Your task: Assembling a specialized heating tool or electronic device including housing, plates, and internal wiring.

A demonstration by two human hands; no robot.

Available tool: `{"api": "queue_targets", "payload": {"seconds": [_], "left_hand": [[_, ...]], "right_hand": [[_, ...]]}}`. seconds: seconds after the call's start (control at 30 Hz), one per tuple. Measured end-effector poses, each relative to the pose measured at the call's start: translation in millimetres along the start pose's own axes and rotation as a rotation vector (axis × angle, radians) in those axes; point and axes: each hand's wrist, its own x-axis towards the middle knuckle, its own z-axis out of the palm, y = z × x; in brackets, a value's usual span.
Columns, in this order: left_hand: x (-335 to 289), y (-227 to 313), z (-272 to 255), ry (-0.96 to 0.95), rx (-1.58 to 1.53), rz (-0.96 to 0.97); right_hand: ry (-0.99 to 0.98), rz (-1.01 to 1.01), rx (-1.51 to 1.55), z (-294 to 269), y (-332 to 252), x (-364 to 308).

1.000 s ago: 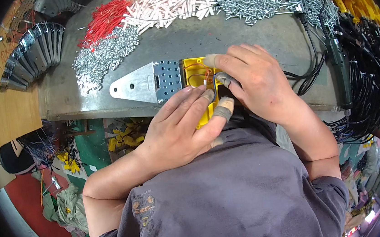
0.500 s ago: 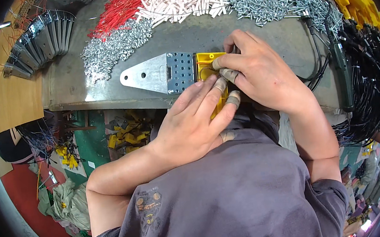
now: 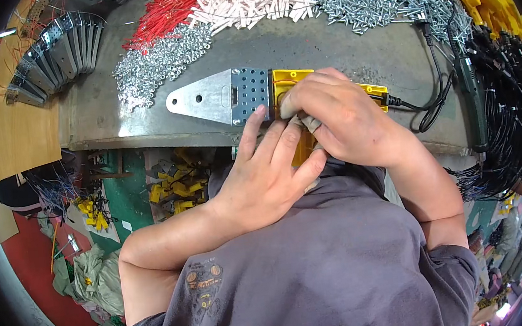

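A yellow plastic housing (image 3: 290, 74) lies at the table's near edge, joined on its left to a tapered silver metal plate (image 3: 211, 98) with a perforated section. My left hand (image 3: 262, 178) reaches over the housing's near side, fingers extended and resting on it, the little finger over the perforated part. Bent and drawn together, the fingers of my right hand (image 3: 347, 114) work inside the housing; whatever they pinch is hidden. The two hands' fingertips meet there. A thin red wire shows inside the housing. From its right end runs a black cord (image 3: 416, 108).
Piles of nuts (image 3: 154, 69), red wires (image 3: 165, 12), white sleeves (image 3: 251, 0) and screws (image 3: 352, 3) line the table's far side. A dark green tool (image 3: 470, 99) hangs near black cables (image 3: 509, 133). Metal plates (image 3: 61, 50) stand at the far left.
My right hand has shifted slightly down and curled further, uncovering the housing's right end and cord. My left fingers have moved left and spread. The plate has slid slightly right.
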Motion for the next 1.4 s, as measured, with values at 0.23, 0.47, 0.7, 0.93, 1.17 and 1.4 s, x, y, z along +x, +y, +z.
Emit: {"api": "queue_targets", "payload": {"seconds": [0.23,0.47,0.7,0.93,1.17,1.4], "left_hand": [[5,-2,-3,-0.028,0.086,0.039],[6,-5,-6,-0.020,0.095,0.060],[18,-5,-2,0.030,0.108,0.070],[33,-14,-5,-0.017,0.104,0.131],[35,-17,-7,-0.111,0.138,0.155],[38,-17,-9,-0.092,0.115,0.150]], "right_hand": [[0.165,0.195,0.098,-14,1,-14],[0.064,0.077,-0.115,-8,1,-11],[-0.040,-0.004,-0.198,-22,13,-10],[-0.053,0.045,-0.237,-29,13,-3],[0.054,0.163,-0.219,-111,24,2],[0.131,0.457,-0.618,-180,36,-28]]}}
